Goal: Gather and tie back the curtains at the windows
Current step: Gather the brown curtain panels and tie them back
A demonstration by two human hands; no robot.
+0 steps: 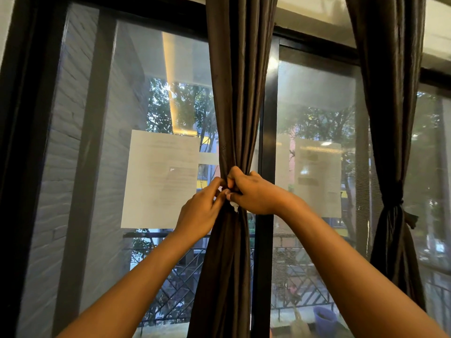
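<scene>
A dark brown curtain [234, 98] is seen hanging in front of the black upright bar [267, 142] between two window panes, pinched in to a narrow waist about halfway down and spreading again below. To its left a wide stretch of glass [136, 98] lies uncovered as far as the black window frame [22, 142] at the picture's left edge; to its right another open stretch of glass is bounded by a second curtain [388, 118].

Two curtains are counted. The second one is already gathered and bound at its waist by a dark tie [396, 203], with a loose end hanging off to the right. Two sheets of paper are stuck on the glass: a larger sheet [161, 179] left of the middle curtain and a smaller sheet [317, 179] right of it. Two hands are raised to the middle curtain's waist. The left hand [202, 211] is held with fingers curled, pinching something at the gathered cloth. The right hand [253, 191] is closed round the bunched cloth from the right side. A small white scrap [233, 206] shows just under the fingers; whether it is a tie or a tag cannot be told.

Outside the glass, a white brick wall [63, 167], trees, a metal railing [175, 284] and a blue pot [324, 318] are visible.
</scene>
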